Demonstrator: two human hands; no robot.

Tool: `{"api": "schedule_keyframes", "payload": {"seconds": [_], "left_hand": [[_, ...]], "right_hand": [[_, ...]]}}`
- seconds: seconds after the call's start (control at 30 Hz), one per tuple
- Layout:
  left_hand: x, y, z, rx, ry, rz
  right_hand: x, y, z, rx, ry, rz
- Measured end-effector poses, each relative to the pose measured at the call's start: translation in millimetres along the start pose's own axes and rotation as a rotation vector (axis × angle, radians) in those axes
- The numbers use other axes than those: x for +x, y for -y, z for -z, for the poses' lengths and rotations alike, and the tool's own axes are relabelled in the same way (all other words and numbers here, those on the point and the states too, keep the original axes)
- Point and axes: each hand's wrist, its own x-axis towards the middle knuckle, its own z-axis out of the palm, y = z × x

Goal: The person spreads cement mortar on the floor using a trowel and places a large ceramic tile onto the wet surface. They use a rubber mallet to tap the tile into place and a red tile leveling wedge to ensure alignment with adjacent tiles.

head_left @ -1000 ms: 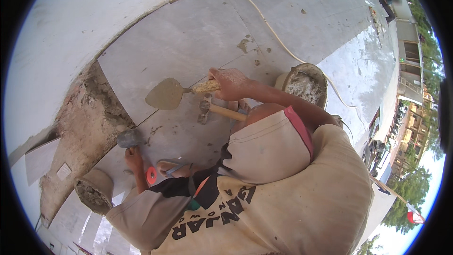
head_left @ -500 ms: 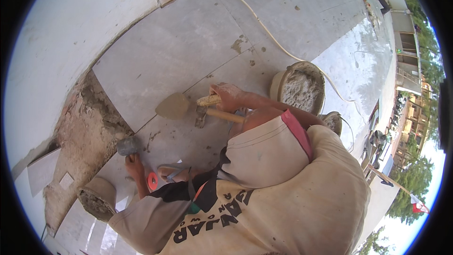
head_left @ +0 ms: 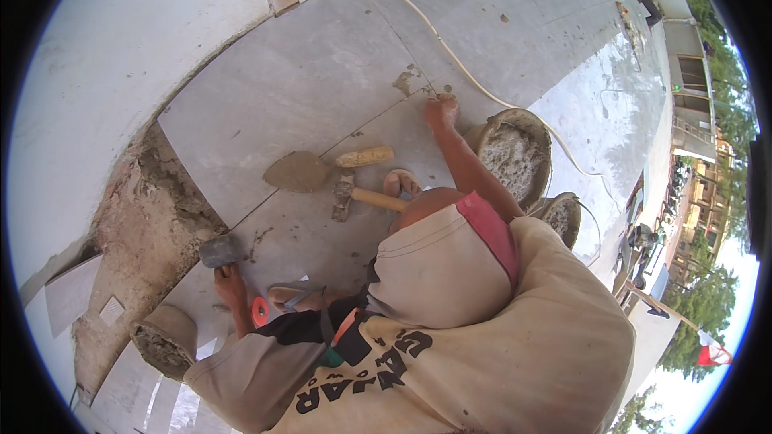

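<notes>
My left hand is wrapped round a rubber mallet with a dark grey head, beside the tile edge. My right hand is down at the far end of a tile joint, fingers drawn together near small mortar spots; whatever they hold, if anything, is hidden. Between the hands lies a pointed trowel, its blade coated with mortar and its pale handle free. Close by, a hammer with a wooden handle rests near my knee. Large grey floor tiles lie under the tools.
Mortar-crusted buckets stand at my right and left, with a smaller bucket behind the right one. Rough bare ground runs along the white wall. A pale cable crosses the tiles. A red roll sits by my foot.
My right hand has let go of the trowel and moved away and to the right, down to the tile joint. The trowel stays on the tiles, slightly shifted. My left hand keeps the mallet.
</notes>
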Motion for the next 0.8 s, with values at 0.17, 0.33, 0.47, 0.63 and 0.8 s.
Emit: {"api": "schedule_keyframes", "payload": {"seconds": [0.17, 0.33, 0.47, 0.63, 0.8], "left_hand": [[-2.1, 1.2, 1.3, 0.001, -0.007, -0.003], [-2.4, 1.0, 0.3, -0.017, -0.008, -0.020], [1.7, 5.0, -4.2, -0.018, 0.009, -0.014], [-4.2, -0.9, 0.5, -0.063, -0.002, -0.007], [-3.8, -1.9, 1.8, -0.046, -0.007, -0.018]], "right_hand": [[-1.7, 16.2, 2.7, -0.138, 0.112, -0.016], [8.9, 14.2, -5.6, -0.136, 0.066, -0.074], [16.9, 4.0, -8.1, -0.171, 0.016, -0.025], [15.6, 14.2, -7.0, -0.149, 0.035, -0.063], [8.1, 27.0, 0.0, -0.154, -0.008, -0.106]]}}
